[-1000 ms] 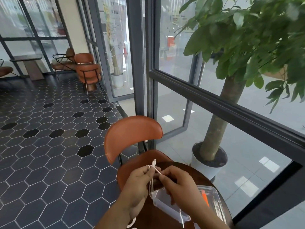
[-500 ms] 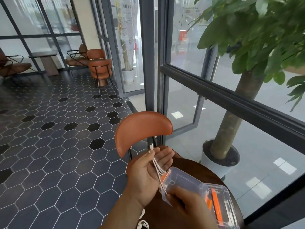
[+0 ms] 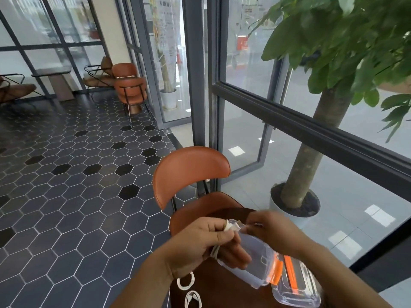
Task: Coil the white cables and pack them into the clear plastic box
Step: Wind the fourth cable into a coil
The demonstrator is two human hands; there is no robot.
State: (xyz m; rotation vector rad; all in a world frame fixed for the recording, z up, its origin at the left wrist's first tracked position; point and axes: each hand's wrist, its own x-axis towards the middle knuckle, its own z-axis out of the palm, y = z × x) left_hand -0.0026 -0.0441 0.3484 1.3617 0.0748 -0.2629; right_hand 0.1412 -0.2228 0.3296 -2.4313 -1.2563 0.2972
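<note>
My left hand (image 3: 206, 243) is closed around a bundled white cable (image 3: 215, 252), whose loops stick out above and below the fist. My right hand (image 3: 273, 232) pinches the cable's free end near the far corner of the clear plastic box (image 3: 258, 261). The box has orange latches and lies on a dark round table (image 3: 224, 292), with its clear lid (image 3: 295, 287) beside it at the right. Two more coiled white cables (image 3: 185, 283) rest on the table by my left wrist, the nearer cable (image 3: 193, 300) close to the bottom edge.
An orange-brown chair (image 3: 191, 172) stands just beyond the table. A potted tree (image 3: 298, 196) in a white pot sits to the right by the glass wall. Dark hexagon-tiled floor spreads to the left, with more chairs far back.
My left hand has closed from an open palm into a fist on the cable bundle. My right hand has risen from the box's near edge to the cable end at its far corner.
</note>
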